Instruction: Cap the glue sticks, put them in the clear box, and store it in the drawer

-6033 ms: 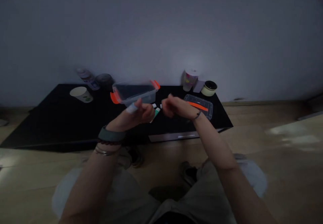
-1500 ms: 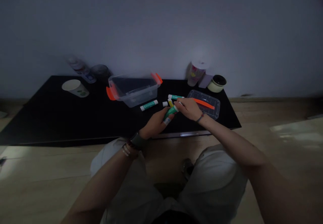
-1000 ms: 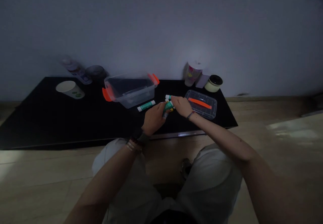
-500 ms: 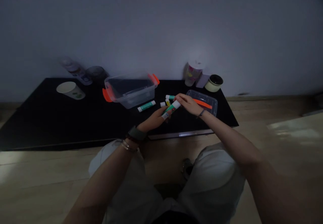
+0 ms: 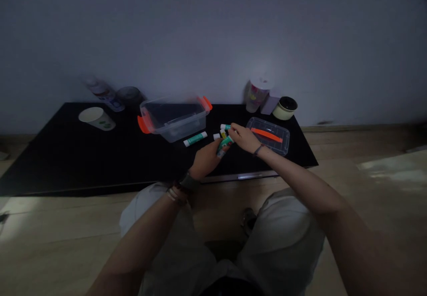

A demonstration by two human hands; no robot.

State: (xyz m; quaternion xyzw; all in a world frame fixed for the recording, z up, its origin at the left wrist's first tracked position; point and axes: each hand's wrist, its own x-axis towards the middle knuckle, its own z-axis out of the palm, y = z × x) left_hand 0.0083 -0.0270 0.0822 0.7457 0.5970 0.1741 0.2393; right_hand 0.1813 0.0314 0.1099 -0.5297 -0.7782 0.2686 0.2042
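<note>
My left hand (image 5: 204, 159) is closed round the lower end of a green and white tube (image 5: 224, 144), held over the front of the black table (image 5: 83, 154). My right hand (image 5: 244, 137) pinches the tube's upper end, fingers curled. Just behind them lie another green tube (image 5: 195, 139), a small white cap (image 5: 216, 136) and a further tube (image 5: 225, 127). A clear plastic box with orange clips (image 5: 173, 117) stands open behind these. Its clear lid with an orange strip (image 5: 269, 135) lies to the right of my right hand.
A paper cup (image 5: 96, 118), a bottle (image 5: 102, 93) and a dark jar (image 5: 129, 95) stand at the table's back left. A printed cup (image 5: 256, 93), a small lilac box (image 5: 270, 104) and a pale round tin (image 5: 285, 108) stand at the back right. Wooden floor surrounds the table.
Both hands came down from in front of my chest to the table's front. In the last half second the hands drew closer together on the tube and my right fingers closed over its top.
</note>
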